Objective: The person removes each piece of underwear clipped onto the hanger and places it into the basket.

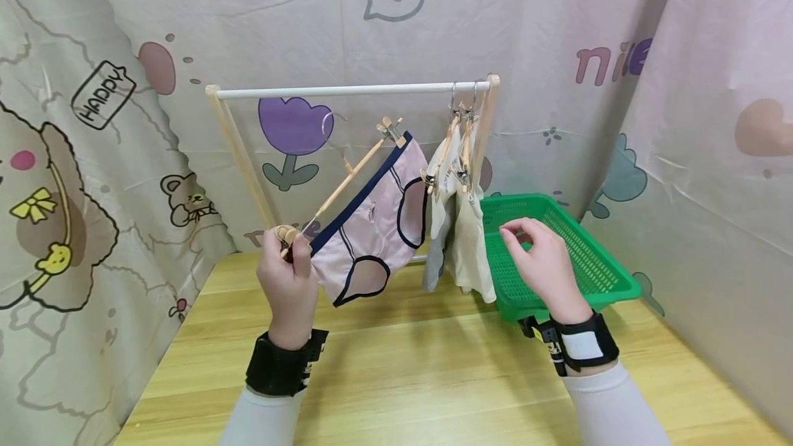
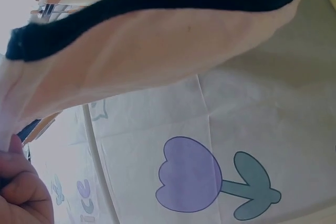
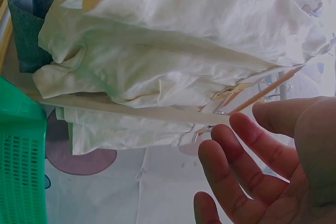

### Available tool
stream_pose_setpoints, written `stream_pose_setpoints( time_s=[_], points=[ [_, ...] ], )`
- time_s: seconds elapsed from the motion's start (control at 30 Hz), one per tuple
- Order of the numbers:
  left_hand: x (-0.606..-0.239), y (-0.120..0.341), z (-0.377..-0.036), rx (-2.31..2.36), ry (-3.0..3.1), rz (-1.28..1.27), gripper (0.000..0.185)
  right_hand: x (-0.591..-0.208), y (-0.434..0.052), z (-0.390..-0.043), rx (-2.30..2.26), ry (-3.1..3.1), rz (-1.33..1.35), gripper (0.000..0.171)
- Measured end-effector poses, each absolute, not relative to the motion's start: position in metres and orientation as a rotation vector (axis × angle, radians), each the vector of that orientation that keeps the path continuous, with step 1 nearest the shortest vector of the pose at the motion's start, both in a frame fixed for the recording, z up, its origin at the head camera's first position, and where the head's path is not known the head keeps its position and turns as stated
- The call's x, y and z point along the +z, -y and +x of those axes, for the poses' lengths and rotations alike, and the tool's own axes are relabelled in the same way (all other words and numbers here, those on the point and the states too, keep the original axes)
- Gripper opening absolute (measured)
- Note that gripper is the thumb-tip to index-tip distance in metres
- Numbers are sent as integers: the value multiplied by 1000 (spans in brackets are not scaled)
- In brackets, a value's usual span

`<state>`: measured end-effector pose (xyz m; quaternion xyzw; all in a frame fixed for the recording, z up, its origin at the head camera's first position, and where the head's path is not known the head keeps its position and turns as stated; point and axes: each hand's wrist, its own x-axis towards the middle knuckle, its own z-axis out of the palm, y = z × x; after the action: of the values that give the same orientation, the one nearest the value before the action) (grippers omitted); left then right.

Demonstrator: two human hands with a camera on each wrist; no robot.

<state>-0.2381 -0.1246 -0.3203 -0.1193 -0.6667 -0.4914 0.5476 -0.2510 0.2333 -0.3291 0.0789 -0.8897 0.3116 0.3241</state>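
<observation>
Pink briefs (image 1: 372,219) hang clipped to a hanger (image 1: 337,188) my left hand (image 1: 288,274) grips below the rail (image 1: 347,91); right hand (image 1: 542,260) empty, loose. Tilted so, I judge they could slip from the clip.

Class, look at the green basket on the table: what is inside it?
The green basket shows only bare mesh floor inside. The hanging cream garments and the right hand cover its near left corner.

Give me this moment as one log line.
left hand: grips clip hanger with pink underwear | right hand: free, near green basket | rail: cream garments hung
</observation>
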Motion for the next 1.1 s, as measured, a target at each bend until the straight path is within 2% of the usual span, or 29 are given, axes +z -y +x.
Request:
stream_pose_setpoints(
  time_s=[0.7,1.1],
  points=[
    [-329,122,-230,-1237,1546,-256,27,-329,-231,-251,817,2335,202,21],
    [-330,125,-225,-1287,1587,-245,21,-330,-233,-250,815,2339,186,21]
  ],
)
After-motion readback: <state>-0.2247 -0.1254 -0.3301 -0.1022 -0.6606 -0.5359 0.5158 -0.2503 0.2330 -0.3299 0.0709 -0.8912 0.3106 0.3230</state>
